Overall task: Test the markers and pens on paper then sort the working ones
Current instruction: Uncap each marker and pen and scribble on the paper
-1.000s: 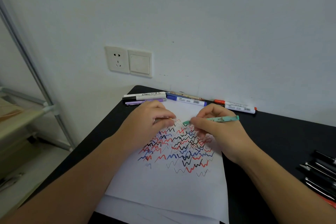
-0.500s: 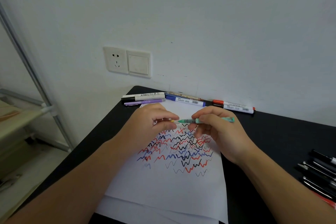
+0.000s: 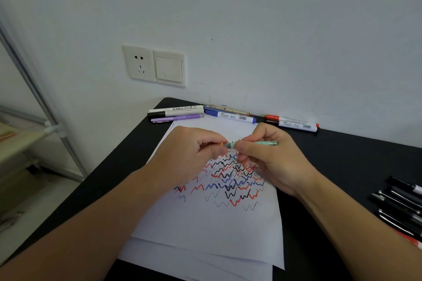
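Slim mint-green plastic pen (image 3: pixel 255 143) held level above scribbled white paper sheet (image 3: pixel 205 223), right hand (image 3: pixel 271 155) pinching barrel, left hand (image 3: pixel 194 153) pinched at its tip end, likely capping. Many squiggles done; black pens (image 3: pixel 402 207) at tabletop right probably untested.

Matt white paper (image 3: pixel 205 230), smooth, inked with wavy marks, on a smooth black table (image 3: pixel 342 166) of faint sheen. Glossy plastic on the green pen (image 3: pixel 262 143), the acrylic marker (image 3: pixel 180 109) and the black pens (image 3: pixel 402 207). Matt painted wall (image 3: pixel 251 29), smooth plastic socket plate (image 3: pixel 139 63).
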